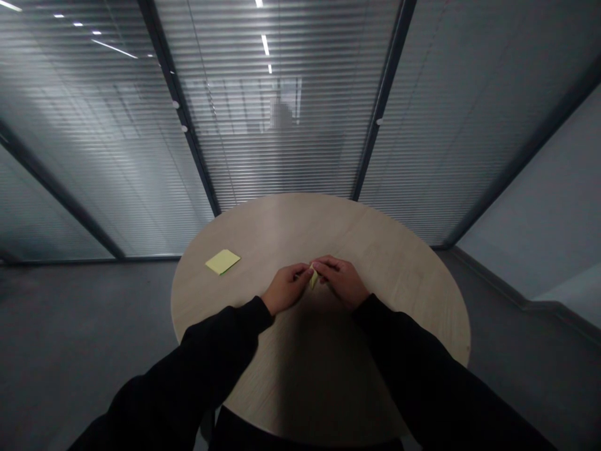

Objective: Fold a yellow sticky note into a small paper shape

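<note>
Over the middle of the round table, a small folded piece of yellow paper [313, 279] is pinched between my two hands. My left hand [287, 287] grips its left side with thumb and fingertips. From the right, my right hand [342, 279] closes on the paper's upper part, thumb and fingers together. Much of the paper is hidden behind the fingers, so its full shape cannot be made out. A pad of yellow sticky notes [223, 261] lies flat on the table, to the left of my left hand and apart from it.
The round wooden table [404, 263] carries the pad near its left edge. Beyond it stands a glass partition with blinds [282, 163] in dark frames. A pale wall [544, 219] rises at the right, and grey carpet [94, 338] surrounds the table.
</note>
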Demonstrator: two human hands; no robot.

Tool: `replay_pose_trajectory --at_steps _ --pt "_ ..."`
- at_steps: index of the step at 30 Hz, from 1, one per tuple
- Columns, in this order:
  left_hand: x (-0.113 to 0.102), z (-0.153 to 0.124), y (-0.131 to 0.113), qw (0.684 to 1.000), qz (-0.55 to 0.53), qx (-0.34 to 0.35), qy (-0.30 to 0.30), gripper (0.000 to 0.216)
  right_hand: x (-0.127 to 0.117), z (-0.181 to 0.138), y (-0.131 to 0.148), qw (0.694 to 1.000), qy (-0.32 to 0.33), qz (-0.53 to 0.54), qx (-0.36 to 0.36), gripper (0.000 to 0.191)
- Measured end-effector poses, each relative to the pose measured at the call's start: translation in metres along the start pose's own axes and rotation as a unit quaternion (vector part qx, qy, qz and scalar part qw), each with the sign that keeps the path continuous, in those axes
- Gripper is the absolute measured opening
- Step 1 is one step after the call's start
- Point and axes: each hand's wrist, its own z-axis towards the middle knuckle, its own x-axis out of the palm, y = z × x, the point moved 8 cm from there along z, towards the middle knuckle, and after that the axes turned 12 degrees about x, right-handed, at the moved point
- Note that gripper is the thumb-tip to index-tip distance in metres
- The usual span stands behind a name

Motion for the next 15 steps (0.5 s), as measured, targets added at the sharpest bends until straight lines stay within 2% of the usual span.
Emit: replay_pose_trajectory --at_steps 7,15 --pt "0.0 0.0 0.0 1.0 0.021 0.005 0.003 0.046 -0.001 -0.003 0.006 1.0 -0.015 -0.017 -0.009 0.031" --pt "-0.001 -0.001 0.001 1.0 0.023 -0.013 0.011 0.049 -0.004 -0.007 0.022 0.99 -0.052 -0.087 -0.103 0.025"
